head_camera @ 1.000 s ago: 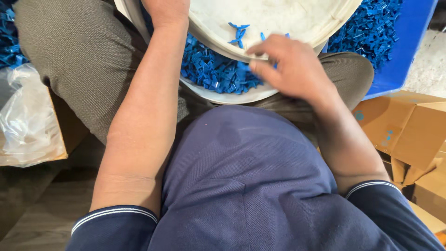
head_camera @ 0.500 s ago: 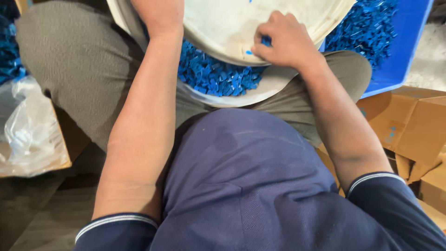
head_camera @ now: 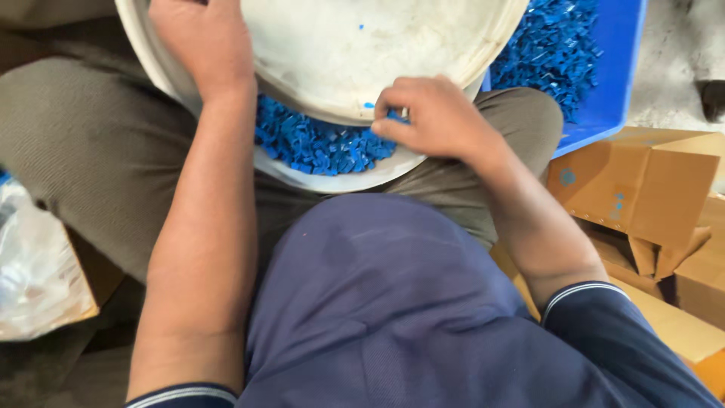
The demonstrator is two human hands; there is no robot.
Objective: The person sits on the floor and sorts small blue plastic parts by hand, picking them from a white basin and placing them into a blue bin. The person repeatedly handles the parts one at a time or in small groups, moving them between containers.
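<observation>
A white round basin (head_camera: 423,53) rests tilted on my lap, nearly bare inside. Under it sits a second white basin (head_camera: 347,180) holding a heap of small blue plastic pieces (head_camera: 317,143). My left hand (head_camera: 200,41) grips the upper basin's left rim. My right hand (head_camera: 434,117) lies at the near rim of the upper basin, fingers curled and pinching at small blue pieces there; what is between the fingertips is hidden.
A blue crate (head_camera: 596,83) full of the same blue pieces stands at the far right. Brown cardboard boxes (head_camera: 642,189) crowd my right side. A clear plastic bag (head_camera: 34,279) lies at my left.
My right hand has slid down from inside the upper basin to its near rim. The view has shifted, so the basins sit lower in frame.
</observation>
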